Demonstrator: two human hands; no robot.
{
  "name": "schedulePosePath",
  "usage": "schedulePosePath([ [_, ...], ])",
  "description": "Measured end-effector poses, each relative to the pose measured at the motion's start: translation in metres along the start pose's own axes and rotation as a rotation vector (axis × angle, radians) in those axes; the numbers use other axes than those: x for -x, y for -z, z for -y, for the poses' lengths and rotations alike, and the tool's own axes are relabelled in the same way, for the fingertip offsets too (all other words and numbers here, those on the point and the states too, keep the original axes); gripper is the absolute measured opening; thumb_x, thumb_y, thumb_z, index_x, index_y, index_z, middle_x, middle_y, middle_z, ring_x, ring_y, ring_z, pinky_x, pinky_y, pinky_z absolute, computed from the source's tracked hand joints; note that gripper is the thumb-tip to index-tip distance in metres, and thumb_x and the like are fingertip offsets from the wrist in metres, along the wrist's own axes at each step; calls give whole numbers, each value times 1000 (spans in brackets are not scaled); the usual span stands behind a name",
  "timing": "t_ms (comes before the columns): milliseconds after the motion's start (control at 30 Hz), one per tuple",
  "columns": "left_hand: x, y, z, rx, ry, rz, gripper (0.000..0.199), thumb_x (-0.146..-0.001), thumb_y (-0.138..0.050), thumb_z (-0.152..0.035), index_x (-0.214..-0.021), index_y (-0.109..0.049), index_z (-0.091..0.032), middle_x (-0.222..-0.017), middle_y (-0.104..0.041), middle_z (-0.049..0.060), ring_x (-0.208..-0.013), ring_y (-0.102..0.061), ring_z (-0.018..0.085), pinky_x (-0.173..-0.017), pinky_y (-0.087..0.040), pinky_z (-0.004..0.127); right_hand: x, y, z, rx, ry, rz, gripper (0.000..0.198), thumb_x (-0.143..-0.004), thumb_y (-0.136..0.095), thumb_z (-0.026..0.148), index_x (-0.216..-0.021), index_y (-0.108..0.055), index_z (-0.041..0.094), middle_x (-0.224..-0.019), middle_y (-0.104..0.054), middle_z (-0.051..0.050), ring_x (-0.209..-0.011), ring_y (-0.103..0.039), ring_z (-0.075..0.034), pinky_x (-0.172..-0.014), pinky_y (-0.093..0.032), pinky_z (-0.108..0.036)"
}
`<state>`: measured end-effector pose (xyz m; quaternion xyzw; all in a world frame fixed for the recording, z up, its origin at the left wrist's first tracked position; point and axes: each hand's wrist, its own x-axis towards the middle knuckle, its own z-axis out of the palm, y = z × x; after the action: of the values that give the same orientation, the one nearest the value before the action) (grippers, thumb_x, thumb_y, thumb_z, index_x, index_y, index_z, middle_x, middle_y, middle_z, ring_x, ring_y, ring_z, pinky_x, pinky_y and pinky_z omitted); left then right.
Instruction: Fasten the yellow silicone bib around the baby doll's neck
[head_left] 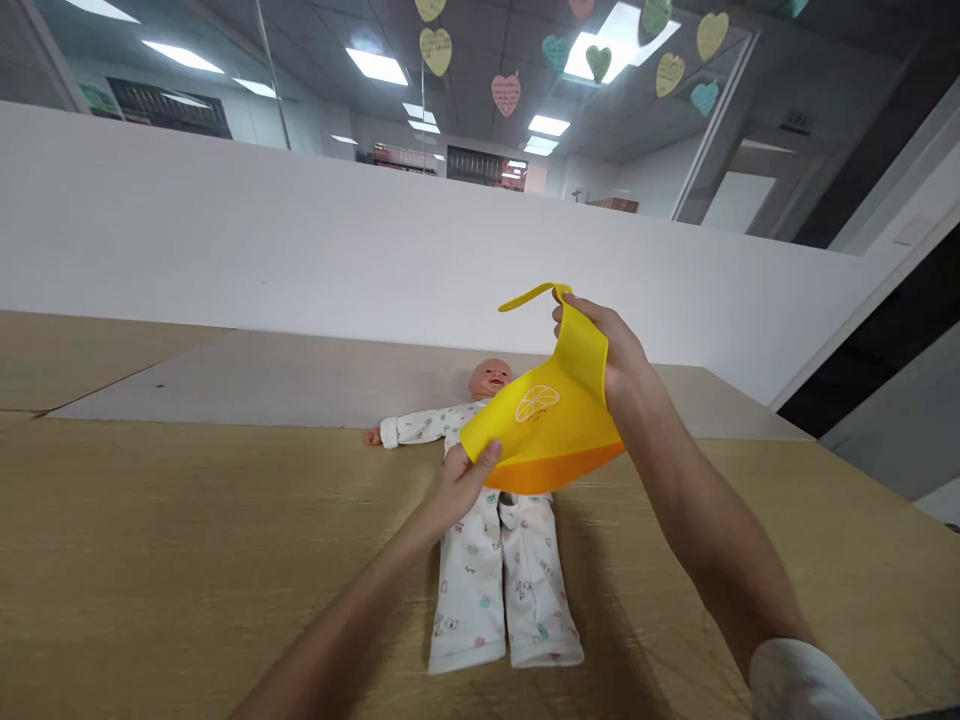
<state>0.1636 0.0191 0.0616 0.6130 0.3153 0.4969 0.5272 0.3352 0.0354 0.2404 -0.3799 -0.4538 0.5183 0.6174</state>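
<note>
While both hands' fingers pinch the smooth yellow rubbery bib point(551, 425), the cloth-suited doll point(495, 540) lies flat.

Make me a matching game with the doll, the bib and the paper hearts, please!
Things:
1. bib
2. baby doll
3. paper hearts
4. left hand

Places:
A. lying flat on the wooden table
B. hanging up by the ceiling
C. pinching the bib's lower edge
D. held up over the doll, its strap in the right hand

Pairs: 1-D, 2-A, 3-B, 4-C
</note>
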Motion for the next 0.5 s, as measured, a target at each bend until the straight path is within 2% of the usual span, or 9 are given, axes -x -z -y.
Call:
schedulePosePath([
  [100,4,5,-19,156,68,-118,61,-78,-60,-64,-113,-65,-15,-108,-71,11,-99,-66,27,-84,-54,34,-4,1,-6,-20,-10,-5,22,-74,-70,28,-81,-50,21,-58,-46,7,-48,-42,-6,-45,-34,-20],
  [200,6,12,-30,237,116,-147,63,-71,-67,-65,-108,-67,-14,-102,-73,12,-93,-68,28,-79,-56,34,-10,11,-16,-6,12,5,28,-70,-73,29,-82,-48,23,-60,-48,7,-50,-44,-8,-47,-36,-20],
  [367,1,19,-33,256,147,-188,64,-62,-73,-66,-101,-69,-15,-96,-74,11,-87,-69,28,-74,-57,34,-21,34,-41,-31,-40,68,27,-69,-70,32,-89,-54,23,-72,-58,3,-61,-54,-11,-56,-44,-24],
  [500,-2,21,-31,250,134,-251,63,-61,-75,-64,-100,-69,-15,-94,-74,11,-87,-70,28,-75,-57,35,-19,47,-64,-14,-52,117,26,-67,-68,29,-89,-60,20,-81,-66,-1,-70,-60,-14,-65,-49,-26],
])
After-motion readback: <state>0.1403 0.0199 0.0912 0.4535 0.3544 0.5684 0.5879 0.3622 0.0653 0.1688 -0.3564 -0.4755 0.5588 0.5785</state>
